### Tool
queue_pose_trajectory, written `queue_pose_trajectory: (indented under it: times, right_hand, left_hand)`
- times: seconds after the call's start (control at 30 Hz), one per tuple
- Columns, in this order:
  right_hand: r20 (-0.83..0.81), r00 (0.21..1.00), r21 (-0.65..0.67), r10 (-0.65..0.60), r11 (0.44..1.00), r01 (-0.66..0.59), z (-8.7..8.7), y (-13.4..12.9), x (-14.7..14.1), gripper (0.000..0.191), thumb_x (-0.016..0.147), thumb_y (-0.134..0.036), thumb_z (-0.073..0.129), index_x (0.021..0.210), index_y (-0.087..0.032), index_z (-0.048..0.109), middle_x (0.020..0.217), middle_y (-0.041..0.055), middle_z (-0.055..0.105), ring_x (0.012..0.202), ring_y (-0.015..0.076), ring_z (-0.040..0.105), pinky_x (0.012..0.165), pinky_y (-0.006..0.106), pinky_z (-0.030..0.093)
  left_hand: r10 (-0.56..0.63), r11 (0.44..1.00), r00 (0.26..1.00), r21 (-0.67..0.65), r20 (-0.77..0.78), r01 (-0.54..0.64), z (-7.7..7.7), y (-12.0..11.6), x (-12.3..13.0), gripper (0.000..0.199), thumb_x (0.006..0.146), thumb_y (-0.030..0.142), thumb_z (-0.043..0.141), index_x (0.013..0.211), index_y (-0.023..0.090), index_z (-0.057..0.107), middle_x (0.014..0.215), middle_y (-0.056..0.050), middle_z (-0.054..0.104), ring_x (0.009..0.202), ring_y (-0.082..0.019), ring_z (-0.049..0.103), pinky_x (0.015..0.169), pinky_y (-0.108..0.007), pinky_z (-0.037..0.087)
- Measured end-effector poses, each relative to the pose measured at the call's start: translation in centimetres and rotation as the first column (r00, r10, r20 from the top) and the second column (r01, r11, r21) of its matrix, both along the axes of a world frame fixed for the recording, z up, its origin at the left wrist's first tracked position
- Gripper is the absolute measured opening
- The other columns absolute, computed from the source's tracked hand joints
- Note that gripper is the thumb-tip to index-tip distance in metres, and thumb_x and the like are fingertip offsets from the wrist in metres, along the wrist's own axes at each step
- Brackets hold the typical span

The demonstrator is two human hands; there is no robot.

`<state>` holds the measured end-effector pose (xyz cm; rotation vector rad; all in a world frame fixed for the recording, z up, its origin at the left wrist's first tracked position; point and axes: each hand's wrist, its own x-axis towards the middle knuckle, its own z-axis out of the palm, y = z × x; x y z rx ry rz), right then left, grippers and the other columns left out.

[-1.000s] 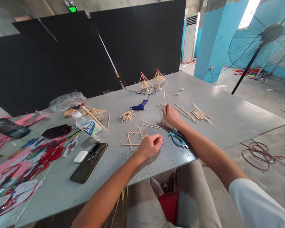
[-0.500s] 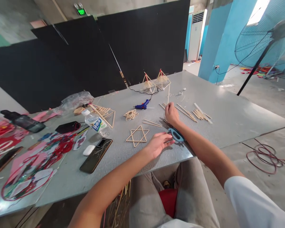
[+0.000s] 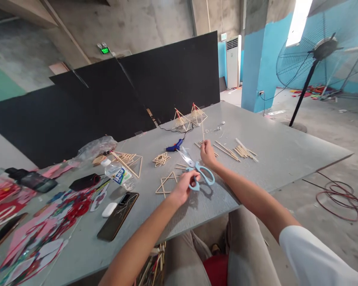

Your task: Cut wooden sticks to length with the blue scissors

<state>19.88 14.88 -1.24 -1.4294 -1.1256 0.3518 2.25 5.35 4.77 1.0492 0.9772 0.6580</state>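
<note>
My left hand (image 3: 185, 186) grips a pair of light-blue-handled scissors (image 3: 207, 174) by one handle loop, lifted over the table with the blades parted. In my right hand (image 3: 208, 153) a thin wooden stick (image 3: 203, 132) is pinched, pointing upward. Just beyond the left hand lies a flat six-pointed star of sticks (image 3: 164, 183), partly covered by that hand. A smaller, layered stick star (image 3: 161, 159) sits farther back. Loose sticks (image 3: 228, 151) lie beside the right hand, with a bundle of shorter sticks (image 3: 243, 150) to their right.
A blue glue gun (image 3: 174, 146) lies beyond the scissors, its cord running back. Two stick pyramids (image 3: 197, 115) stand at the back. On the left are a plastic bottle (image 3: 119, 174), a phone (image 3: 118, 217), a white case (image 3: 109, 209) and coloured scraps. A fan (image 3: 324, 49) stands at right.
My left hand has picked the scissors up off the table and moved them left, with their blades opened. My right hand still holds the stick upright. The view has tilted upward.
</note>
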Motion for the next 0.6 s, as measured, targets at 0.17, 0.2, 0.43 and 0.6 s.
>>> queue_pose_trajectory:
  times: [0.17, 0.2, 0.43, 0.6]
  right_hand:
    - [0.278, 0.921, -0.282, 0.274, 0.940, -0.194, 0.8, -1.9, -1.4, 0.028, 0.107, -0.035, 0.050, 0.123, -0.020, 0.067, 0.092, 0.0068, 0.077, 0.085, 0.0237, 0.069, 0.075, 0.030, 0.043]
    - [0.361, 0.867, -0.352, 0.345, 0.911, -0.216, 1.0, -2.4, -1.8, 0.032, 0.107, -0.039, 0.054, 0.128, -0.019, 0.069, 0.090, 0.0071, 0.078, 0.085, 0.0240, 0.071, 0.074, 0.030, 0.043]
    - [0.656, 0.543, -0.563, 0.524, 0.819, -0.111, 2.0, -4.8, -3.5, 0.038, 0.108, -0.045, 0.058, 0.128, -0.021, 0.078, 0.109, 0.0157, 0.085, 0.099, 0.0286, 0.080, 0.078, 0.030, 0.047]
    - [0.689, 0.476, -0.611, 0.547, 0.791, -0.024, 2.5, -5.1, -3.3, 0.034, 0.109, -0.035, 0.053, 0.123, -0.019, 0.079, 0.112, 0.0204, 0.084, 0.102, 0.0318, 0.080, 0.080, 0.033, 0.050]
  left_hand:
    - [0.227, 0.948, 0.973, 0.223, 0.036, -0.229, 2.5, 4.4, -6.8, 0.022, 0.062, 0.028, 0.077, 0.075, 0.018, 0.061, 0.069, 0.005, 0.062, 0.059, -0.009, 0.059, 0.055, -0.019, 0.046]
    - [0.234, 0.935, 0.970, 0.257, 0.069, -0.244, 2.6, 5.3, -8.0, 0.022, 0.064, 0.027, 0.077, 0.073, 0.019, 0.059, 0.069, 0.004, 0.062, 0.061, -0.011, 0.061, 0.058, -0.021, 0.050]
    - [0.182, 0.963, 0.970, 0.171, 0.159, -0.209, 1.1, 8.5, -12.3, 0.040, 0.073, 0.026, 0.070, 0.058, 0.025, 0.033, 0.048, 0.008, 0.035, 0.040, -0.007, 0.036, 0.041, -0.021, 0.033]
    - [0.137, 0.987, 0.968, 0.052, 0.209, -0.151, 0.6, 8.5, -12.2, 0.032, 0.076, 0.027, 0.065, 0.055, 0.024, 0.041, 0.047, 0.005, 0.038, 0.040, -0.009, 0.036, 0.041, -0.023, 0.036]
